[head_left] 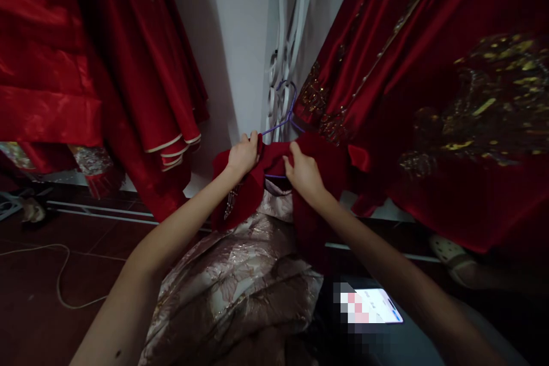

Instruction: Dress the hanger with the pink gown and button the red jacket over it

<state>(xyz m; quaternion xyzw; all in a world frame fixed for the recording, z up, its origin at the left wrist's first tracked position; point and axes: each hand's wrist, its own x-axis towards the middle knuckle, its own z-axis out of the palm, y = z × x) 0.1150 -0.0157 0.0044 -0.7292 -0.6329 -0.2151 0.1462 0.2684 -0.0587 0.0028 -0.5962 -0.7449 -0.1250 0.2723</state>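
My left hand (242, 155) and my right hand (303, 172) both grip the neck of a dark red velvet garment (326, 171) held out in front of me. A thin blue wire hanger (286, 117) sticks up out of the garment between my hands, its hook pointing toward the white wall. Fingers of both hands are curled into the red cloth at the shoulders. Under the garment a pale pink and silver patterned fabric (244, 280) spreads down toward me.
Red satin gowns (141, 80) hang at the left. Red gowns with gold embroidery (472, 103) hang at the right. White hangers (285, 51) dangle against the wall corner. A lit phone (377, 306) lies low at the right. A white cord (60, 274) trails on the dark red floor.
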